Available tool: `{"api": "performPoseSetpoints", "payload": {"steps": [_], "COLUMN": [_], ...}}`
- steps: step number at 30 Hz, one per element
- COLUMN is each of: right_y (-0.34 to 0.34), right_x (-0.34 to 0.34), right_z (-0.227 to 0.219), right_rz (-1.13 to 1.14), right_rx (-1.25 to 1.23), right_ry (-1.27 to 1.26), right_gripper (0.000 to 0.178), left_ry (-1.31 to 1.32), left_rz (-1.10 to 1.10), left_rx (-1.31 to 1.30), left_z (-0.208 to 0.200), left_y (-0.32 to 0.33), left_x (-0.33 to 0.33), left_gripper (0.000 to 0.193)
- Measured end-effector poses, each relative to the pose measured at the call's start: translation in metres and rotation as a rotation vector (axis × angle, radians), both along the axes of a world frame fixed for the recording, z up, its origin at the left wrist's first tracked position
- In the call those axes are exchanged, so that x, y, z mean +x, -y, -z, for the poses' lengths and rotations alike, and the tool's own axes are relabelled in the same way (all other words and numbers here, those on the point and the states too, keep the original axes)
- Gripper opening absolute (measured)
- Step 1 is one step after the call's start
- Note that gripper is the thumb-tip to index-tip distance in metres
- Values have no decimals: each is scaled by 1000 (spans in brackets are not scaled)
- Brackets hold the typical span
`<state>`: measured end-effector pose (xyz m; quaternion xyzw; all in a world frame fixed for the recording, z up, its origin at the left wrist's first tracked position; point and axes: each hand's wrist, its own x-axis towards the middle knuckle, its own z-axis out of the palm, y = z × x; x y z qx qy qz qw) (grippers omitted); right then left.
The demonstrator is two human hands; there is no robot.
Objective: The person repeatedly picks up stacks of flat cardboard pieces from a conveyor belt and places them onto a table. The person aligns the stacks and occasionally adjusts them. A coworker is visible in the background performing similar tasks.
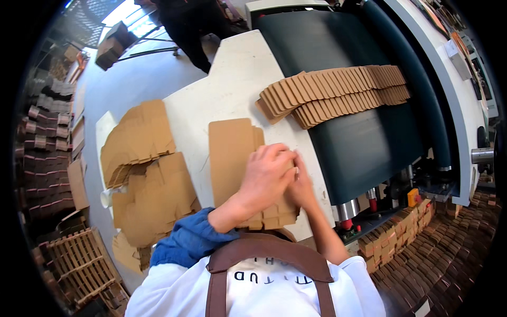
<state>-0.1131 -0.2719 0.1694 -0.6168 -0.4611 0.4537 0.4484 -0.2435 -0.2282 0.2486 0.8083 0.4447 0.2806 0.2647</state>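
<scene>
- At the far end of the white table (232, 79), the largest thing is a machine with a dark conveyor belt (364, 142); an overlapping row of flat brown carton blanks (338, 95) lies across the belt and reaches onto the table.
- On the table's left part, away from the belt, loose heaps of flat brown cartons (142, 174) sprawl over its edge.
- Between those heaps and the belt sits a squared stack of flat cartons (229, 153), right in front of the person.
- The left hand (266, 177) presses on this stack, fingers curled down over its top near the belt-side edge.
- The right hand (302, 185) lies just beside and partly under the left; whether its fingers grip the stack cannot be told.
- Beyond the table's left edge stand wooden pallets (79, 264) and dark stacked goods (45, 158) on a grey floor.
- Below the belt's end, bundled cartons (396, 232) are piled on the floor.
</scene>
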Motion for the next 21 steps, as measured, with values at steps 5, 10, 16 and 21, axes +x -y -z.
{"api": "performPoseSetpoints", "payload": {"steps": [5,10,16,21], "right_y": [29,25,22,34], "right_x": [88,55,31,4], "right_z": [227,164,112,128], "right_rz": [-13,-116,-78,-213], "right_rx": [-497,-599,-637,-363], "right_ry": [-147,-260,-520,-654], "right_gripper": [57,64,62,50], "left_ry": [-259,-159,27,341], "left_rz": [-189,-339,-347,-302], "left_rx": [12,86,98,-247], "left_z": [25,55,78,112], "left_y": [47,66,70,83], "left_x": [-33,-75,-135,-228], "left_gripper": [35,39,46,46]}}
